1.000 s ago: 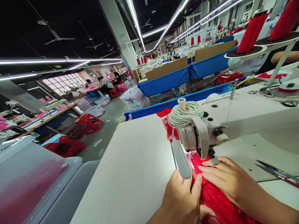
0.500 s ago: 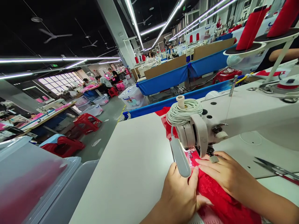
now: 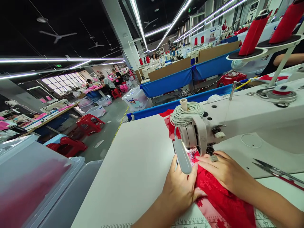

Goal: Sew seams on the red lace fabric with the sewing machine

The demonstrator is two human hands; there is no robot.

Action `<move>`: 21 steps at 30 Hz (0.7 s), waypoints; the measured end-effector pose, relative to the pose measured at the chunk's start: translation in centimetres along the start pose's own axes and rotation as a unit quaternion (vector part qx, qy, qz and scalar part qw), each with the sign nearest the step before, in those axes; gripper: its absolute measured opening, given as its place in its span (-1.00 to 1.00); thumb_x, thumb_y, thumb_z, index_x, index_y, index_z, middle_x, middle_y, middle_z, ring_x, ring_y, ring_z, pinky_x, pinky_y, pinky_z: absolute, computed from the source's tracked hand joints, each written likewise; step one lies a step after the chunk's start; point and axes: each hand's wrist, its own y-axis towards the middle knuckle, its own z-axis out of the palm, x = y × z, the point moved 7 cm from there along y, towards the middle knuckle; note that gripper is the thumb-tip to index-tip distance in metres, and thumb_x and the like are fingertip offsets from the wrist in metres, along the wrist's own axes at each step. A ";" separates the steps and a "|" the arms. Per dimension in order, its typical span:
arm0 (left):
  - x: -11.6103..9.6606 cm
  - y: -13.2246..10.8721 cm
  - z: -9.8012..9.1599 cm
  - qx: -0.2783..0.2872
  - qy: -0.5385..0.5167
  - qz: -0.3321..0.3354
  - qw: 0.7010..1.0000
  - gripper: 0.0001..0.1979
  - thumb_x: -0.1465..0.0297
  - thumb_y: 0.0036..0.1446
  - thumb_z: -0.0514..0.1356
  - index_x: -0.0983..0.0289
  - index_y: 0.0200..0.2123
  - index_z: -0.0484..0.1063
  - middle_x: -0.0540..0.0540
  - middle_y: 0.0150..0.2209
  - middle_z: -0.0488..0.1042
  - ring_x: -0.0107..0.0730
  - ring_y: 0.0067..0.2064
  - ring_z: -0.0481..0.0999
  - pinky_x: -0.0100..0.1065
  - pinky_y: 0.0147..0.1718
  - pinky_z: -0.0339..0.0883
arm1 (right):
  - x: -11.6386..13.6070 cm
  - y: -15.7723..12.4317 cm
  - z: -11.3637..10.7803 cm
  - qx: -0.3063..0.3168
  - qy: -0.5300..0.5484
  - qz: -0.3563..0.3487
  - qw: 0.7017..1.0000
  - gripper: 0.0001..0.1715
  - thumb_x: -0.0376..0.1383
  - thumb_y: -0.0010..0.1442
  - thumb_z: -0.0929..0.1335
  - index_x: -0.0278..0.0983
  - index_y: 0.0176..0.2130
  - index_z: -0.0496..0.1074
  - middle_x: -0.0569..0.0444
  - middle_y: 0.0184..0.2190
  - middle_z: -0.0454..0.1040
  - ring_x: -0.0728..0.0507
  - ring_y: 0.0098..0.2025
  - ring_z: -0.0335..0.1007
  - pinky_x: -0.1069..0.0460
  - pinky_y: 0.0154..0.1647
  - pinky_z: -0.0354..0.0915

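Note:
Red lace fabric (image 3: pixel 211 183) with sheer parts runs under the needle area of a white sewing machine (image 3: pixel 239 117). My right hand (image 3: pixel 225 171) lies flat on the fabric, fingers stretched toward the presser foot (image 3: pixel 193 154). On the other side, my left hand (image 3: pixel 179 186) rests with its fingers spread, index finger and thumb touching the fabric's left edge. A grey lamp (image 3: pixel 182 156) on a bent stem hides some of the left fingertips. The needle itself is hidden behind the machine head.
Scissors (image 3: pixel 277 172) lie right of my right arm. A coil of pale cord (image 3: pixel 186 114) sits on the machine head. Ruler markings (image 3: pixel 190 221) run along the table's front. Red thread cones (image 3: pixel 254 36) stand at upper right; plastic bins (image 3: pixel 30 180) are at left.
Both hands and the red fabric appear slightly farther forward toward the presser foot. The camera has shifted a little, and more of the ruler markings at the front now shows.

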 end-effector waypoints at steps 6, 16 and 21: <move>-4.3 -0.8 -2.3 -0.051 -0.040 0.063 0.996 -0.69 0.33 0.28 0.04 0.25 -0.53 0.25 -0.02 -0.58 0.19 -0.44 -0.60 0.18 -0.36 -0.66 0.01 | 0.3 -0.1 -0.6 -0.009 -0.017 0.018 1.000 -0.51 -0.58 0.13 0.15 -0.22 -0.13 0.47 0.01 -0.15 0.53 -0.18 -0.16 0.29 -0.07 -0.17 0.17; -5.8 -2.5 -2.6 0.053 -0.038 0.144 0.987 -0.88 0.57 0.13 0.04 0.29 -0.43 0.25 0.02 -0.45 0.23 -0.45 -0.51 0.17 -0.40 -0.56 0.10 | 1.5 0.1 -0.4 0.122 0.012 0.005 0.992 -0.55 -0.62 -0.01 0.19 -0.21 -0.24 0.39 0.09 -0.18 0.47 -0.09 -0.32 0.34 0.03 -0.36 0.20; -4.9 -1.9 -2.8 -0.012 0.020 0.130 0.991 -0.75 0.65 0.06 0.05 0.26 -0.56 0.15 0.00 -0.52 0.15 -0.45 -0.55 0.12 -0.36 -0.60 -0.04 | 1.5 0.0 -0.2 0.149 -0.003 0.003 0.989 -0.63 -0.60 0.06 0.17 -0.21 -0.30 0.36 0.10 -0.24 0.49 -0.07 -0.46 0.35 0.03 -0.50 0.14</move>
